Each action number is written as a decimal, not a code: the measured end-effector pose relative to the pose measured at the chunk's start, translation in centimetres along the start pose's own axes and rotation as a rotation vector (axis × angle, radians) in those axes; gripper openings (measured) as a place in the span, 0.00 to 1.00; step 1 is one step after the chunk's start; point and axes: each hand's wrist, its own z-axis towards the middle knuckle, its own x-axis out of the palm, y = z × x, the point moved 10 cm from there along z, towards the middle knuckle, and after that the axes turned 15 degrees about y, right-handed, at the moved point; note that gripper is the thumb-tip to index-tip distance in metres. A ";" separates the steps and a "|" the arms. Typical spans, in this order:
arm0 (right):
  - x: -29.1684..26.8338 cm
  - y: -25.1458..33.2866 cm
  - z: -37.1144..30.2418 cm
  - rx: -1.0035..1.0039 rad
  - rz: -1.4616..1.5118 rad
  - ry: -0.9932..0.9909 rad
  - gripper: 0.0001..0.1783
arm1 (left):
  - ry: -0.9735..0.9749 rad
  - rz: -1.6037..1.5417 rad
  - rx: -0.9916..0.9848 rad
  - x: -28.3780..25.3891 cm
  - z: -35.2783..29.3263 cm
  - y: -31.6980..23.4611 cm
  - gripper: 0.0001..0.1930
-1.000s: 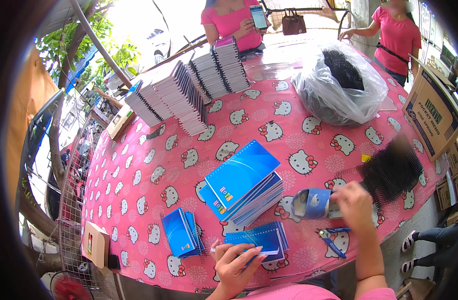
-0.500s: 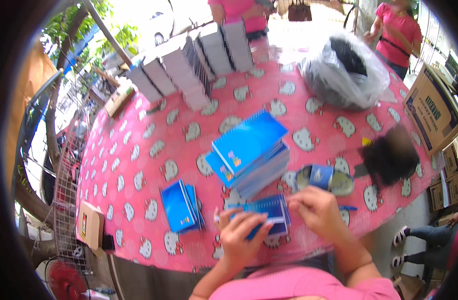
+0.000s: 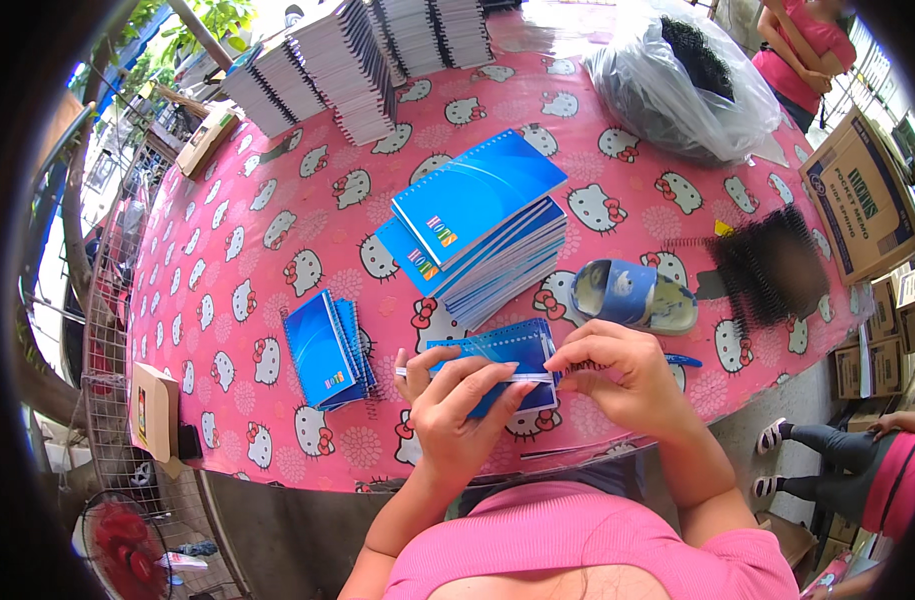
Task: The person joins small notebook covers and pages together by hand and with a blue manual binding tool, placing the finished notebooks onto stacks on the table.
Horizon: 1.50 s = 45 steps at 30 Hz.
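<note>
My left hand [image 3: 459, 408] is closed around a small blue notebook [image 3: 497, 342], with the thumb and fingers pressed on its pale page edge. A row of punched holes runs along the notebook's cover. At its right end, my right hand [image 3: 617, 378] pinches what looks like a thin black spiral coil, mostly hidden by the fingers. Just beyond the hands stands a tall stack of blue notebooks [image 3: 482, 200], its top ones set askew. A smaller pile of blue spiral notebooks [image 3: 320, 348] lies to the left.
Right of the stack are a blue slipper [image 3: 617, 290], a blue pen [image 3: 683, 360] and a heap of black coils [image 3: 777, 275]. A plastic bag [image 3: 617, 90] of black coils, stacks of bound pages [image 3: 337, 70] and a carton [image 3: 862, 200] stand farther out. Other people are at right.
The view has tilted down, so the table's things sit higher or shifted left in the picture. My right hand has come closer to the held notebook's right end.
</note>
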 end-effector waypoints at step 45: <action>2.6 2.2 -0.7 -0.020 -0.560 0.002 0.07 | 0.023 0.031 0.100 -0.5 -0.7 -1.1 0.17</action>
